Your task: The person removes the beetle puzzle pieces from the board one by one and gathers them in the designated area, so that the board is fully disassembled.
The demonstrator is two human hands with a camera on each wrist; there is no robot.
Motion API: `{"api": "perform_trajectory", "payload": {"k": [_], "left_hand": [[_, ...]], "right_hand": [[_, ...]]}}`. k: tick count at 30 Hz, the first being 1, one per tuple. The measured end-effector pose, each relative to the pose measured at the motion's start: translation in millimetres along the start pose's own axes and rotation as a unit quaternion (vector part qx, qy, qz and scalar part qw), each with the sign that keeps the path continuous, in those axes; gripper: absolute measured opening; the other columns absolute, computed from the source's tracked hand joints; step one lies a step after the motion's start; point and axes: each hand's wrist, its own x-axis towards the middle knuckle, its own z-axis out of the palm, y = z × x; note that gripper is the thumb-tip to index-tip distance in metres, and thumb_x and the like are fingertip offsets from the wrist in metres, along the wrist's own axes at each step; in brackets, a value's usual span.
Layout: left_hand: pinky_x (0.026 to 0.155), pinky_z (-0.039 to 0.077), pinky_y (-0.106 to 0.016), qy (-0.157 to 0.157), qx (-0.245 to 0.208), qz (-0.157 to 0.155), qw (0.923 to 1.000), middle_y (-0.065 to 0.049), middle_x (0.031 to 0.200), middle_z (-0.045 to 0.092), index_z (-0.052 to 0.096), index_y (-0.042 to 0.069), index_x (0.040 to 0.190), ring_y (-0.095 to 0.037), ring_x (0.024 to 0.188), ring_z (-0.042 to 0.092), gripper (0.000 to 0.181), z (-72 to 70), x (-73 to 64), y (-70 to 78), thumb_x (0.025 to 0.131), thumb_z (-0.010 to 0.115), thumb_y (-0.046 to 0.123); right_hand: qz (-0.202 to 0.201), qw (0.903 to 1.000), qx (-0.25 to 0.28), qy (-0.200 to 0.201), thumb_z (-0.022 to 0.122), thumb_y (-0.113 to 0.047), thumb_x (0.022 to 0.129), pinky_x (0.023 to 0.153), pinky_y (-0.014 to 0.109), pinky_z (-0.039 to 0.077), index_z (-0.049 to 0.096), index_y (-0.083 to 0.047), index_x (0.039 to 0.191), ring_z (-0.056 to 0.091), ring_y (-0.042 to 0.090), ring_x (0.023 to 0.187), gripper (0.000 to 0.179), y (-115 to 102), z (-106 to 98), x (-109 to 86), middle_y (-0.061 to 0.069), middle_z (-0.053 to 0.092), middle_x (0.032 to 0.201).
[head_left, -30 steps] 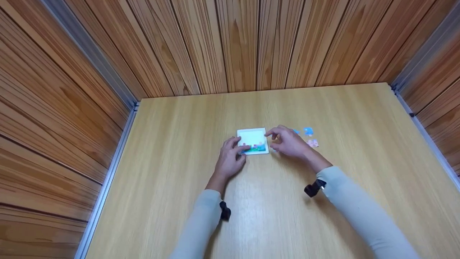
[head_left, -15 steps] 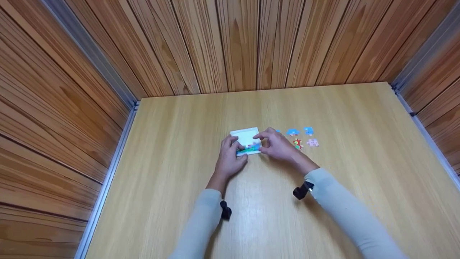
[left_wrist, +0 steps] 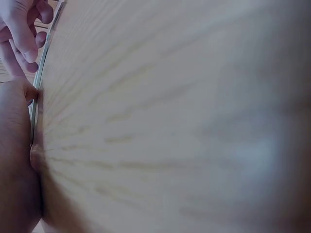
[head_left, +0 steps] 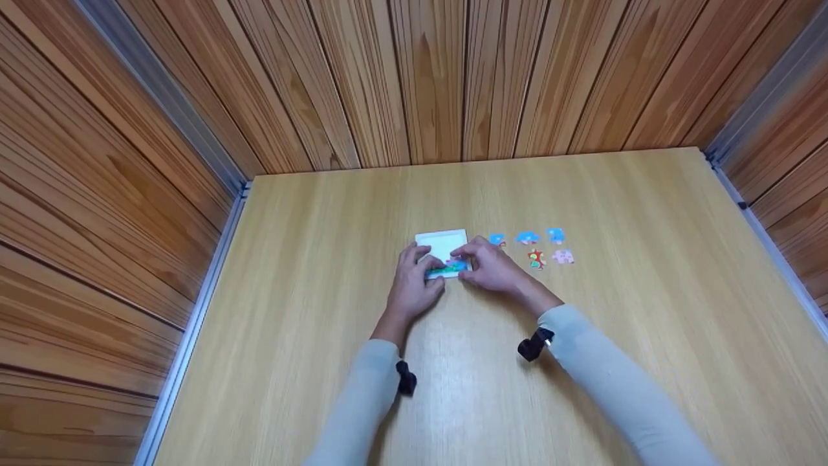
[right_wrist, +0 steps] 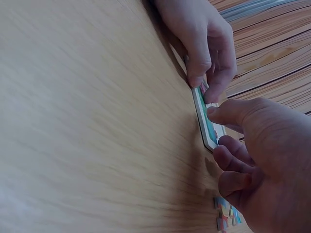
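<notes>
A small white jigsaw puzzle tray [head_left: 442, 241] lies on the table, its near strip filled with blue and green picture pieces [head_left: 446, 269]. At its left side, my left hand [head_left: 412, 278] grips the near edge with the thumb while the bent index finger rests on the picture. My right hand [head_left: 493, 266] holds the opposite side. In the right wrist view its thumb [right_wrist: 224, 112] presses on the teal picture area, and the other fingers [right_wrist: 235, 150] curl at the tray's corner. A piece under the right fingers, if any, is hidden.
Several loose jigsaw pieces lie right of the tray in two rows: blue pieces [head_left: 527, 238] behind, a red-and-green piece [head_left: 536, 259] and a pink piece [head_left: 563, 256] in front. The wooden table [head_left: 310, 272] meets a plank wall [head_left: 440, 84] at the back.
My right hand has moved left onto the tray, uncovering loose pieces behind it. The tray has shifted slightly left. My left hand has stayed nearly in place.
</notes>
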Motion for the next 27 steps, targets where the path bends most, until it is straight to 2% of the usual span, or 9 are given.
{"api": "perform_trajectory", "payload": {"k": [8, 12, 19, 27], "left_hand": [[0.140, 0.030, -0.066, -0.006, 0.001, -0.011, 0.9999, -0.020, 0.160, 0.059, 0.080, 0.011, 0.116, -0.050, 0.167, 0.039, 0.021, -0.2, 0.4, 2.3, 0.097, 0.074, 0.018], [0.141, 0.029, -0.066, -0.007, 0.001, -0.015, 0.9999, -0.019, 0.161, 0.059, 0.080, 0.012, 0.116, -0.049, 0.168, 0.038, 0.020, -0.2, 0.8, 3.0, 0.098, 0.075, 0.018], [0.141, 0.029, -0.067, -0.006, -0.003, -0.015, 0.9999, -0.019, 0.162, 0.058, 0.080, 0.013, 0.116, -0.049, 0.168, 0.037, 0.020, 1.6, 0.4, 0.5, 0.097, 0.075, 0.018], [0.140, 0.031, -0.066, -0.003, 0.001, -0.011, 0.9999, -0.020, 0.160, 0.059, 0.080, 0.011, 0.115, -0.049, 0.167, 0.039, 0.020, 1.3, 0.8, 0.1, 0.096, 0.076, 0.017]], "right_hand": [[-0.016, 0.9999, -0.001, 0.004, 0.080, -0.005, 0.100, 0.090, 0.031, 0.044, 0.073, 0.003, 0.143, 0.058, 0.028, 0.106, 0.044, 3.4, 3.6, 3.2, 0.025, 0.065, 0.128], [-0.008, 1.0000, -0.005, -0.003, 0.078, -0.005, 0.101, 0.094, 0.033, 0.046, 0.070, 0.004, 0.147, 0.058, 0.029, 0.109, 0.048, 2.3, 4.3, 4.7, 0.026, 0.064, 0.131], [0.009, 0.9998, -0.017, -0.004, 0.077, -0.005, 0.099, 0.106, 0.046, 0.051, 0.066, 0.007, 0.151, 0.059, 0.033, 0.116, 0.054, -2.1, 5.3, 4.3, 0.029, 0.062, 0.136], [0.004, 0.9999, -0.014, 0.009, 0.079, -0.006, 0.098, 0.102, 0.039, 0.047, 0.069, 0.009, 0.145, 0.057, 0.031, 0.114, 0.050, 0.4, 6.2, 4.9, 0.027, 0.060, 0.132]]}}
